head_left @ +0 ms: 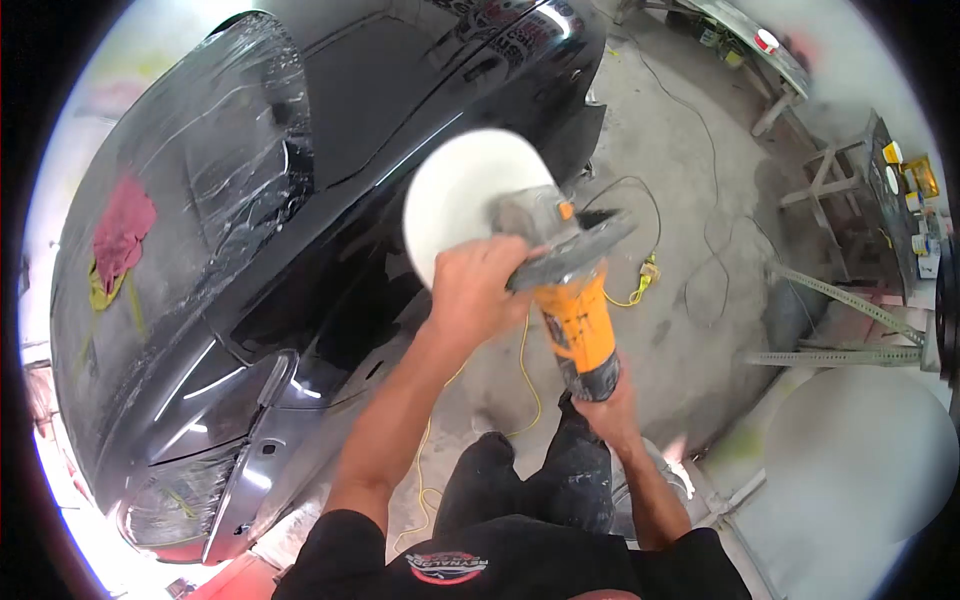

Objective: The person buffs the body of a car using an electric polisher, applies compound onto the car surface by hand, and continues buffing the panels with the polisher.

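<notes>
A yellow and black polisher [580,325] with a round white pad [470,190] is held in front of my body. My left hand [478,290] is closed round its front handle, near the pad. Lower down, my right hand [610,405] wraps round the black rear end of the body. The pad overlaps the side of a glossy black car [330,250] in view; whether it touches the paint cannot be made out.
A pink cloth [125,225] lies on the car's plastic-covered glass. A yellow cord [527,390] and a plug connection [648,272] are on the concrete floor [680,150]. Workbenches and a metal frame [850,305] stand at the right.
</notes>
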The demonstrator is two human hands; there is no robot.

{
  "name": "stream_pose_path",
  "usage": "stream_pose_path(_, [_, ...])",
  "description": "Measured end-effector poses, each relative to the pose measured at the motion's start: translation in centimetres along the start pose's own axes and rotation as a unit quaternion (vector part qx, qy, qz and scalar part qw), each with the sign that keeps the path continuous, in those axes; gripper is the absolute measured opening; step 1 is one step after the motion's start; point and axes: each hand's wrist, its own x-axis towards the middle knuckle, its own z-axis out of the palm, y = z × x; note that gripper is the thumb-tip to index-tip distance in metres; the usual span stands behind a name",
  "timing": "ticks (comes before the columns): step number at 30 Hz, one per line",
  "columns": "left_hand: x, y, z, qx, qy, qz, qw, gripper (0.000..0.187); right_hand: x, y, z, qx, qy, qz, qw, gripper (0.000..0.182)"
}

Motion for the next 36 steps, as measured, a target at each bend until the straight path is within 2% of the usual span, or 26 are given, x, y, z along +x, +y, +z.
stream_pose_path(4, [10.2, -0.8, 4.8, 0.025, -0.007, -0.005, 1.000, 0.023, 7.8, -1.7, -4.2, 0.051, 0.021, -0.017, 0.998, 0.082])
stream_pose_path(8, [17.4, -1.7, 8.2, 0.029, 0.006, 0.007, 1.000, 0.018, 13.2, -2.2, -6.5, 0.008, 0.068, -0.032, 0.997, 0.066])
stream_pose_path(10, [19.2, -1.9, 8.6, 0.029, 0.018, -0.001, 0.999, 0.017, 14.7, -3.9, -6.9, 0.001, 0.090, -0.018, 0.996, 0.062])
stream_pose_path(11, [19.1, -1.9, 8.2, 0.034, 0.015, -0.007, 0.999, 0.018, 14.9, -5.2, -7.1, 0.060, 0.043, 0.043, 0.996, 0.067])
stream_pose_path(13, [18.5, -1.9, 7.2, 0.044, 0.010, -0.019, 0.999, 0.019, 15.0, -3.8, -6.1, 0.047, 0.031, 0.015, 0.998, 0.066])
stream_pose_path(17, [11.4, -0.1, 3.3, 0.033, -0.010, -0.042, 0.999, 0.026, 9.8, -3.7, -3.7, 0.003, 0.009, -0.022, 1.000, 0.069])
stream_pose_path(19, [5.8, 0.4, 0.7, 0.061, 0.014, 0.005, 0.998, 0.024, 6.0, -1.7, -1.1, -0.007, 0.010, -0.034, 0.999, 0.074])
stream_pose_path(21, [0.0, 1.1, -2.3, 0.076, 0.033, 0.038, 0.996, 0.027, 2.1, -1.0, 1.2, 0.022, -0.029, -0.024, 0.999, 0.081])
stream_pose_path(23, [-6.1, 1.6, -5.2, 0.072, 0.027, 0.039, 0.996, 0.039, -1.1, 0.0, 3.4, 0.055, -0.070, -0.008, 0.996, 0.085])
stream_pose_path(25, [-11.6, 3.2, -9.1, 0.109, -0.061, -0.006, 0.992, 0.044, -4.9, 1.8, 5.6, 0.054, -0.124, 0.031, 0.990, 0.091])
stream_pose_path(27, [-16.8, 3.8, -11.5, 0.153, -0.111, -0.031, 0.981, 0.044, -8.2, 5.3, 8.6, 0.046, -0.178, 0.019, 0.983, 0.098])
stream_pose_path(29, [-20.8, 3.2, -11.8, 0.092, -0.088, -0.019, 0.992, 0.034, -10.6, 6.9, 10.6, 0.045, -0.214, 0.057, 0.974, 0.102])
stream_pose_path(31, [-21.5, 3.6, -11.0, 0.107, -0.098, -0.016, 0.989, 0.031, -11.7, 7.5, 11.7, 0.055, -0.245, 0.097, 0.963, 0.102])
stream_pose_path(34, [-18.5, 4.1, -9.4, 0.096, -0.116, 0.007, 0.989, 0.030, -12.8, 9.9, 12.9, 0.089, -0.193, 0.063, 0.975, 0.098])
stream_pose_path(36, [-15.5, 3.7, -7.6, 0.084, -0.129, 0.032, 0.988, 0.030, -11.9, 9.0, 12.3, 0.141, -0.154, 0.077, 0.975, 0.095])
